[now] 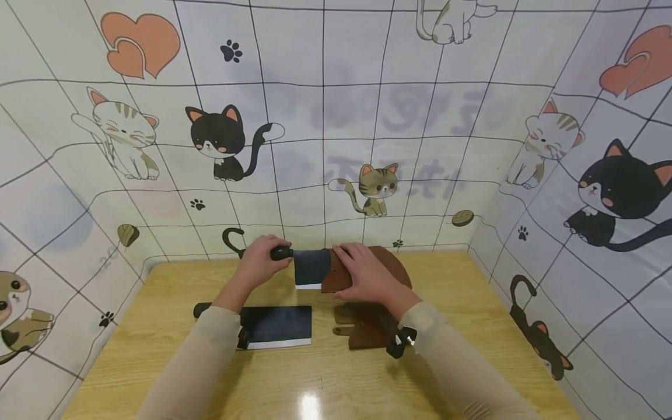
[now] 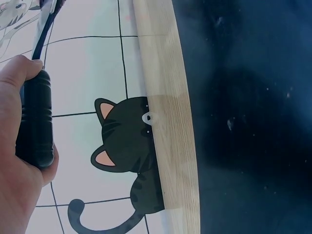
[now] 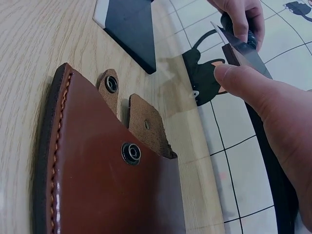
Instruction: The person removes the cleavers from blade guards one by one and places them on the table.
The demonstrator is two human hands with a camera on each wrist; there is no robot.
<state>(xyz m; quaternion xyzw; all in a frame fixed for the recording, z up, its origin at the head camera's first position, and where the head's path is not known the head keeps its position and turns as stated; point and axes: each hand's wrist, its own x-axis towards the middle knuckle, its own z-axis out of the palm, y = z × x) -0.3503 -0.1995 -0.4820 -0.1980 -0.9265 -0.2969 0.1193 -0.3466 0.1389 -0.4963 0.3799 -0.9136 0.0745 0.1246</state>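
In the head view my left hand (image 1: 258,261) grips the black handle (image 1: 281,252) of a cleaver, its fingers curled round it. The dark blade (image 1: 311,267) with its pale edge points right and runs into a brown leather sheath (image 1: 392,267). My right hand (image 1: 364,273) holds that sheath, thumb on the near side and fingers over the top. In the left wrist view the left hand (image 2: 17,131) wraps the ribbed handle (image 2: 37,122). The right wrist view shows the right thumb (image 3: 248,87) along the sheath's side, with the left hand (image 3: 242,17) beyond.
A second cleaver (image 1: 280,324) lies on the wooden table (image 1: 315,379), below the left forearm. Another brown sheath (image 1: 364,332) lies under the right wrist, its strap (image 3: 108,90) and metal snap (image 3: 130,152) undone. A cat-patterned cloth (image 1: 315,116) stands behind the table.
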